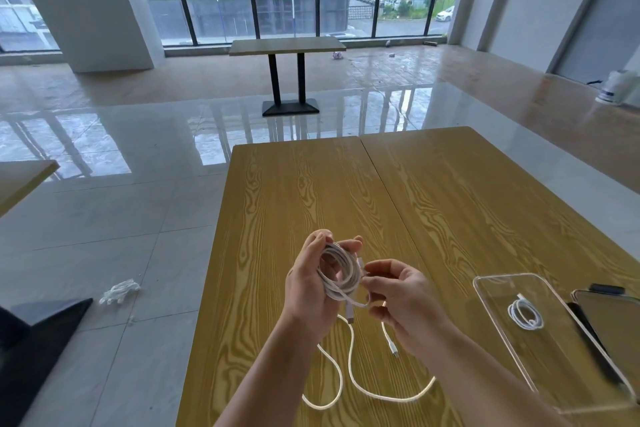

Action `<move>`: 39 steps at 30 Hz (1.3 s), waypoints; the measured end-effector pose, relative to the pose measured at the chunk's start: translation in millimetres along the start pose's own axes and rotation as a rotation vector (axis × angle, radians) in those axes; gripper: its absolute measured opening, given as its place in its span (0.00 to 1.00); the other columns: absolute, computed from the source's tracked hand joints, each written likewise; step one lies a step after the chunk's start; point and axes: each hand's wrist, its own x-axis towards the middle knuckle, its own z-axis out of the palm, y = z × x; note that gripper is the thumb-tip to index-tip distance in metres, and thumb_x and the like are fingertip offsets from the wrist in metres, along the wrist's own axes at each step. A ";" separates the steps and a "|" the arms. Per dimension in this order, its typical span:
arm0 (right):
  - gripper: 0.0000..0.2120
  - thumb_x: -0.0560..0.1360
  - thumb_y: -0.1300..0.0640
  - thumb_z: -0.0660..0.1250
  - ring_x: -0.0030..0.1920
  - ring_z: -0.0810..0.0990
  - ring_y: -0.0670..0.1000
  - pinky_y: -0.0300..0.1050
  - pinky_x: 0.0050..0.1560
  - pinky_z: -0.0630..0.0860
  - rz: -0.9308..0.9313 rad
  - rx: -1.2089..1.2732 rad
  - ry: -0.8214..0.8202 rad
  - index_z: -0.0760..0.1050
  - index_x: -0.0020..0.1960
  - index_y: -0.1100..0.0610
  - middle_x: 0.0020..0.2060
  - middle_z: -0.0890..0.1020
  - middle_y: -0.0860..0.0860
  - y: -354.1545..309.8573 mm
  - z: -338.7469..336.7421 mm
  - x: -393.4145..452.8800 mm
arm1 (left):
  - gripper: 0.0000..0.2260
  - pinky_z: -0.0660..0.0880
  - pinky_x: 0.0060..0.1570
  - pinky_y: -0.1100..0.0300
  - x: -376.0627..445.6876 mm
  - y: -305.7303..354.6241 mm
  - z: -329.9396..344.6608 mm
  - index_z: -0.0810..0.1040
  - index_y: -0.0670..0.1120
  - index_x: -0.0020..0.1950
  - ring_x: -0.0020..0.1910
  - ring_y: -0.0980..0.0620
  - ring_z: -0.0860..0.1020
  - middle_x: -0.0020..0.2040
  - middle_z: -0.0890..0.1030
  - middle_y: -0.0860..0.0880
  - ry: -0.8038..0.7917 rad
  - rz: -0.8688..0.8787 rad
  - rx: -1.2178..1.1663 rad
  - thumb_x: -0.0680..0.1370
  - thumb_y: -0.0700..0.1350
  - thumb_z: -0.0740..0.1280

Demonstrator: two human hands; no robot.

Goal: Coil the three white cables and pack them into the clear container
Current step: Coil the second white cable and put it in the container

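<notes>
My left hand (308, 284) grips a coil of white cable (337, 270) held above the wooden table (311, 184). My right hand (398, 298) pinches that cable's loose end beside the coil; a plug hangs just below at the coil's lower edge. A second white cable (349, 378) lies uncoiled on the table under my forearms, snaking toward the near edge. The clear container (491, 291) sits on the table to the right, with a small coiled white cable (524, 314) lying inside it.
A phone (613, 319) lies right of the container at the table's right edge. White gloves (119, 291) lie on the tiled floor to the left. A dark object (31, 340) sits at lower left, and another table (287, 45) stands farther back.
</notes>
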 end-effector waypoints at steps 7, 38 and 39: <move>0.07 0.73 0.72 0.70 0.26 0.76 0.44 0.35 0.25 0.71 -0.112 -0.222 -0.231 0.82 0.44 0.61 0.30 0.82 0.50 -5.8 -6.4 -11.8 | 0.04 0.69 0.40 0.52 -1.3 -1.9 -1.5 0.75 0.49 0.42 0.37 0.48 0.73 0.47 0.83 0.40 -0.018 -0.064 0.033 0.75 0.48 0.66; 0.05 0.78 0.55 0.70 0.48 0.87 0.49 0.46 0.43 0.84 -0.340 -0.409 -0.311 0.81 0.52 0.46 0.47 0.86 0.48 -9.7 5.5 -12.0 | 0.07 0.75 0.38 0.52 0.2 6.7 -5.0 0.72 0.44 0.49 0.39 0.44 0.76 0.42 0.76 0.40 -0.141 -0.131 0.199 0.79 0.48 0.63; 0.05 0.78 0.53 0.70 0.48 0.86 0.46 0.45 0.44 0.84 -0.399 -0.493 -0.273 0.81 0.53 0.45 0.47 0.85 0.45 -6.5 3.2 -10.3 | 0.07 0.74 0.40 0.50 1.2 8.0 -7.0 0.72 0.44 0.50 0.39 0.43 0.76 0.43 0.76 0.40 -0.141 -0.137 0.203 0.79 0.48 0.64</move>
